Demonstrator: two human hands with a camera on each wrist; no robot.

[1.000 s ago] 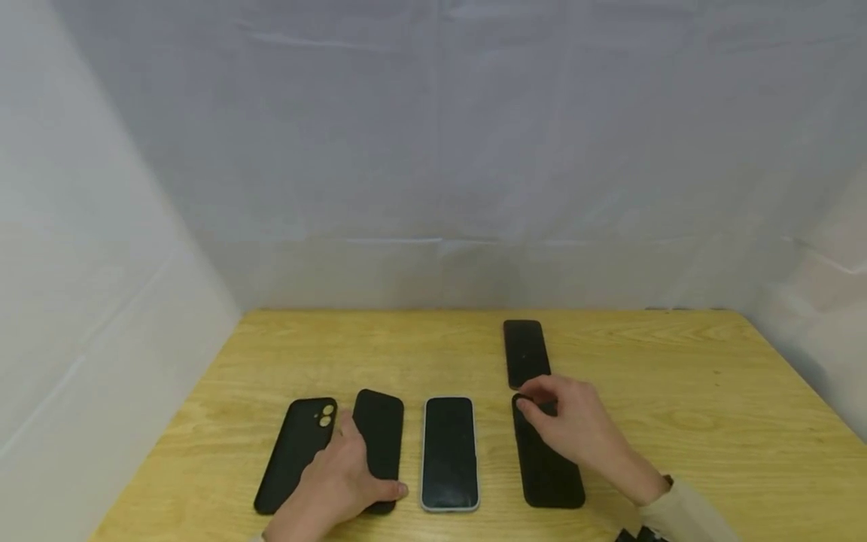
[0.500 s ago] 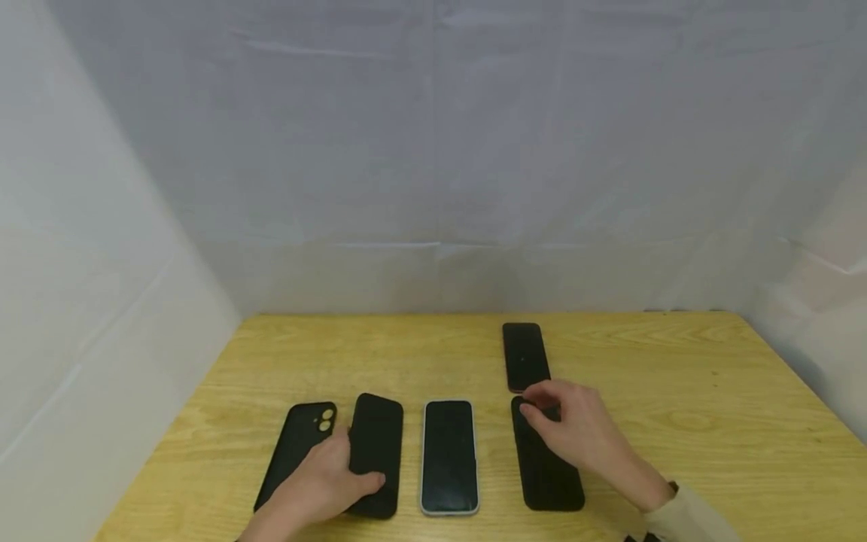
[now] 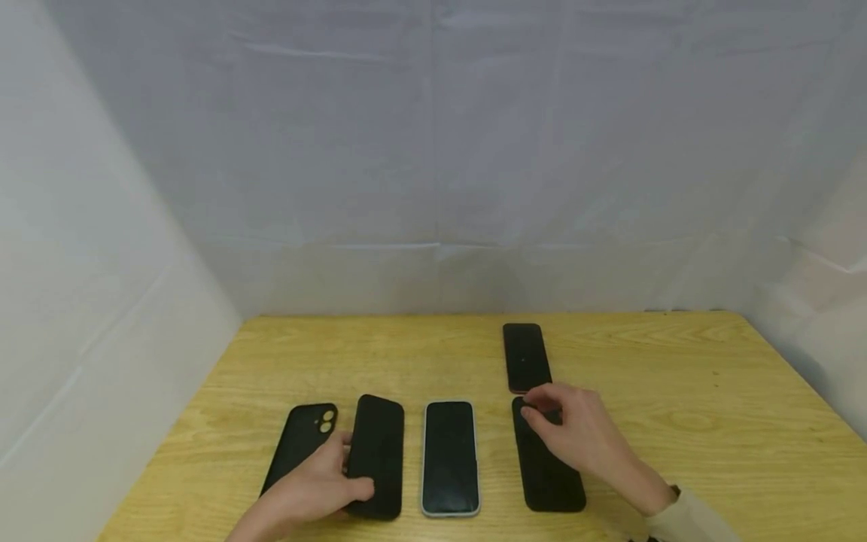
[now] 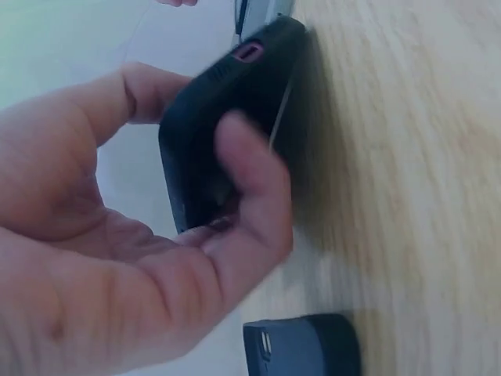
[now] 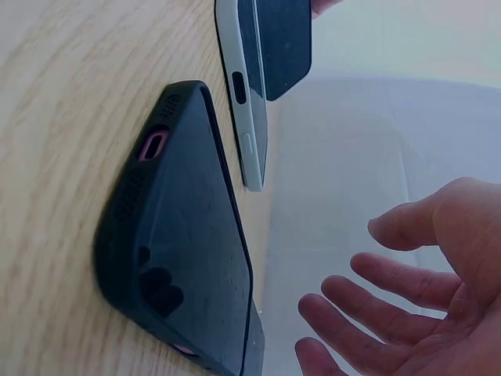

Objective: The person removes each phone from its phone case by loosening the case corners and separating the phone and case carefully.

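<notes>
My left hand (image 3: 314, 485) grips a phone in a black case (image 3: 378, 452), thumb over its front and fingers at its far left side and back. The left wrist view has this phone (image 4: 227, 102) tilted, with a pinkish port in its lower end. Left of it lies a black phone case (image 3: 298, 440) with camera cut-outs, partly covered by my forearm. Above another black-cased phone (image 3: 547, 474) hovers my right hand (image 3: 582, 433), fingers loosely bent. The right wrist view shows these fingers apart from the phone (image 5: 188, 227), holding nothing.
Between the hands lies a phone with a pale rim (image 3: 450, 459), screen up. Farther back on the wooden table (image 3: 677, 421) is a dark phone (image 3: 525, 357), just beyond my right fingertips. White sheeting (image 3: 433, 188) hangs behind the table and along both sides.
My left thumb has shifted left over the phone's lower front, and the left hand has moved slightly left. This phone's left side now tilts up. The right hand stays almost still.
</notes>
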